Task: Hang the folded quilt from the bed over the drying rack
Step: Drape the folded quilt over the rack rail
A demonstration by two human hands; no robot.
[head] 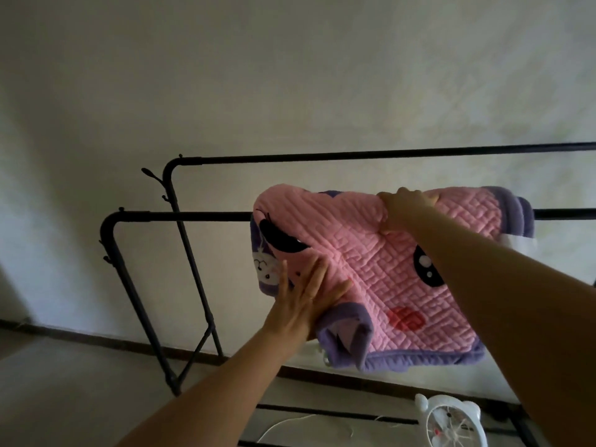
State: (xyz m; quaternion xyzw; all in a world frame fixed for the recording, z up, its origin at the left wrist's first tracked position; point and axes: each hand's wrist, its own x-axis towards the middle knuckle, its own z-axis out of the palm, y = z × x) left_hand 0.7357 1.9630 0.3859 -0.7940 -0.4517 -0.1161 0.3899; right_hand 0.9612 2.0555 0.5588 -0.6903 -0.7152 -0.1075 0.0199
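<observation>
A pink quilt (pixel 364 272) with purple trim and a cartoon face lies draped over the near top bar of the black drying rack (pixel 180 216). Its folded bulk hangs down on my side of the bar. My right hand (pixel 401 208) grips a bunch of the quilt right at the bar. Lower left, my left hand (pixel 301 300) lies flat with fingers spread against the quilt's lower left edge, holding nothing.
The rack has a second, farther top bar (pixel 354 155) and hooked side posts on its left. A white wall is behind it. A small white fan (pixel 451 424) with a cord stands on the floor by the rack's bottom bars at lower right.
</observation>
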